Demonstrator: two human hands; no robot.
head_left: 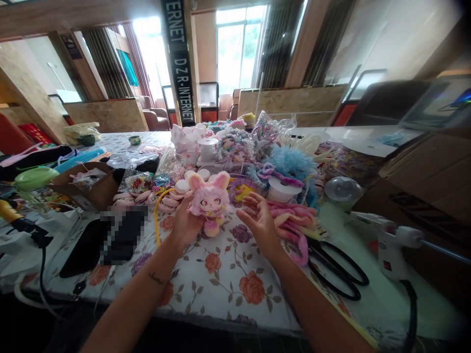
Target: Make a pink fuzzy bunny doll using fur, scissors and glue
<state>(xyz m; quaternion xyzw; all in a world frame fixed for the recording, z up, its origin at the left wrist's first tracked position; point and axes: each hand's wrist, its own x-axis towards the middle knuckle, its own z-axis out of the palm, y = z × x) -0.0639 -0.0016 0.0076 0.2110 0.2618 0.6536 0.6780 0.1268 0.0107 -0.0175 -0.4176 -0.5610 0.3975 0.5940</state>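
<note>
A pink bunny doll (210, 202) with long upright ears, fluffy hair and a pastel body faces me above the flowered tablecloth. My left hand (186, 223) is wrapped round its left side, and some of those fingers are hidden behind it. To the right of the doll, my right hand (259, 220) is raised with its fingers apart and nothing in it. Pink and peach fuzzy strips (294, 220) lie just beyond that hand, by a white spool (285, 189).
Black-handled scissors (340, 269) and a white glue gun (392, 242) lie at the right, near a cardboard box (434, 196). Phones (83, 250) rest at the left. Blue fluffy material (289, 162), bagged parts and round doll-face pieces (171, 201) are heaped behind my hands.
</note>
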